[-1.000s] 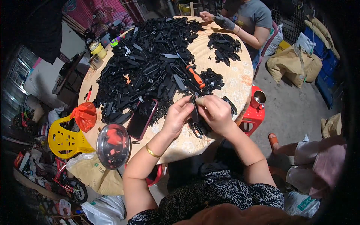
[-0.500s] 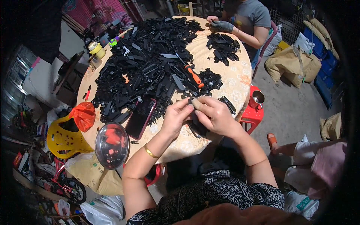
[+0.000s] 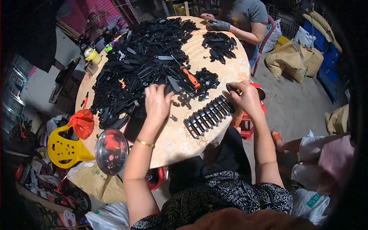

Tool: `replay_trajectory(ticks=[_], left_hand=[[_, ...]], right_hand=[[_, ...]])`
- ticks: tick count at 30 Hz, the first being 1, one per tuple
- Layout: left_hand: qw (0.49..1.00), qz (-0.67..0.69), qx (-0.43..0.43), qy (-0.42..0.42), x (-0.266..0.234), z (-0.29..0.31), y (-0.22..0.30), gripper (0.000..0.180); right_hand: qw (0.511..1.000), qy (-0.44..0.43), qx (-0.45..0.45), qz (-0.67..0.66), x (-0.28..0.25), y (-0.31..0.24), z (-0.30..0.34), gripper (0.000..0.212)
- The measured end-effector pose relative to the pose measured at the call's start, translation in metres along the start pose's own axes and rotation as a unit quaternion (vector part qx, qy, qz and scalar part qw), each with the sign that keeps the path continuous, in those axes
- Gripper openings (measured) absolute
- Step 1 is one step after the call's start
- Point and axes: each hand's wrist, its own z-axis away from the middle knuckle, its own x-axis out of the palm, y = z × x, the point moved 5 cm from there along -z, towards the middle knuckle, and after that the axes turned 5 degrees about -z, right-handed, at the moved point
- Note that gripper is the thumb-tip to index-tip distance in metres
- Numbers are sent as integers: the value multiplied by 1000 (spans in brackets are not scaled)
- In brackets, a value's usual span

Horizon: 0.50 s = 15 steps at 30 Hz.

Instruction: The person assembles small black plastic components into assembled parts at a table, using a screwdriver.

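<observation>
The work in hand looks like fitting small black parts together by hand and lining the pieces up: the person's right hand (image 3: 247, 99) pinches a small black part (image 3: 231, 87) between thumb and fingers, just beyond the right end of a neat row of black pieces (image 3: 209, 117) near the table's close edge, while the left hand (image 3: 156, 102) reaches palm down over the near edge of a large black heap (image 3: 147, 57). Its fingers are slightly bent and apart from the right hand, and whether they grip anything cannot be told, since their tips are lost among the dark parts. Judging by this, the next move calls for the right hand to settle its part in line with the row without nudging the others, and for the left to single out one part from the tangle. An orange-handled screwdriver (image 3: 190, 78) lies beside the heap, unheld. As for writing, green printing shows on a brown sack (image 3: 90, 184) at lower left, and a green patch with pale marks on a white sack (image 3: 308, 210) at lower right; both are too small to read reliably. No brand can be made out on the black parts.
</observation>
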Motion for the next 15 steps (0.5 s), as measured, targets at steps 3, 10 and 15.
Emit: replay_trajectory(ticks=[3, 10, 15], left_hand=[[995, -83, 8, 49, 5, -5, -6, 40], [988, -148, 38, 12, 22, -5, -27, 25], [997, -56, 3, 57, 8, -1, -25, 23]], right_hand=[[997, -76, 12, 22, 19, 18, 3, 23], [993, -116, 27, -23, 31, 19, -8, 21], [1000, -11, -21, 10, 47, 28, -46, 21]])
